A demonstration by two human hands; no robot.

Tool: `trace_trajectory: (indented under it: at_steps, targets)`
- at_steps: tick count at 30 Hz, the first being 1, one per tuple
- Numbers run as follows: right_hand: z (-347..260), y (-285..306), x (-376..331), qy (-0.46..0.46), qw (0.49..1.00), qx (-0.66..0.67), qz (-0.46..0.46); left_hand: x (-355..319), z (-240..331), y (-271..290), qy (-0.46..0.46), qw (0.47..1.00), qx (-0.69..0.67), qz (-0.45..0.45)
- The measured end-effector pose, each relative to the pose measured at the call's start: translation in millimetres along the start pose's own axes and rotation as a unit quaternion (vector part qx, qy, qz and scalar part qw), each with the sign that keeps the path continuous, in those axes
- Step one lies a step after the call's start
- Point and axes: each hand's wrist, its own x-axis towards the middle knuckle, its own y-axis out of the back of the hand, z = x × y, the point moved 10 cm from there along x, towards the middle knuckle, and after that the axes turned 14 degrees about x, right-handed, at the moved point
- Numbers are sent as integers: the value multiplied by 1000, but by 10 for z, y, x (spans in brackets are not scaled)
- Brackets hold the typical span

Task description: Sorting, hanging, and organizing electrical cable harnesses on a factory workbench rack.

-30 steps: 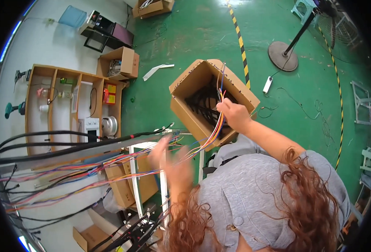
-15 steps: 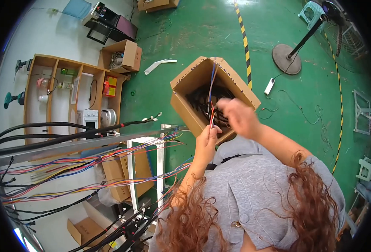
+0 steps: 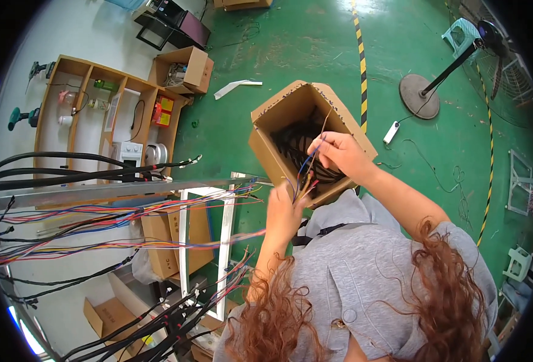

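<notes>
My left hand (image 3: 283,212), a little blurred, is closed around a bundle of thin coloured wires (image 3: 307,183) whose ends fan out past the fingers. My right hand (image 3: 343,158) pinches a blue wire (image 3: 303,168) and a brown wire, which run between the two hands. The brown wire's end sticks up beyond my right fingers. Both hands are over the near side of an open cardboard box (image 3: 266,158). Black cables (image 3: 290,142) lie coiled inside it, partly hidden by my right hand.
On the left, a metal rail (image 3: 115,193) carries black cables and long coloured wires, next to a white frame (image 3: 226,241). Farther off are a wooden shelf (image 3: 88,145), another open carton (image 3: 195,67), a fan base (image 3: 419,96) and a white power strip (image 3: 391,132).
My right hand has closed on blue and brown wires and drawn them down from upright. My left hand has moved slightly left and down, and the wire ends in it have spread apart.
</notes>
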Motion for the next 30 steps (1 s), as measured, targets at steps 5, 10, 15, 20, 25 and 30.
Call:
trace_trajectory:
  at_steps: [5, 10, 15, 20, 25, 30]
  targets:
    - [69, -412, -192, -53, 995, 74, -43, 193, 386, 485, -27, 974, -193, 112]
    - [-115, -205, -294, 17, 994, 100, 31, 117, 216, 111, 72, 916, -387, -82]
    - [-61, -149, -420, -1, 996, 76, 49, 33, 369, 15, 5, 878, -429, -211]
    - [-22, -510, -465, -106, 972, 173, -122, 143, 149, 246, 157, 841, -517, -27]
    - [111, -579, -541, -138, 982, 21, -124, 119, 430, 423, 66, 955, -287, -41]
    - [276, -613, -607, -205, 965, 105, -128, 66, 433, 363, 64, 951, -302, -13]
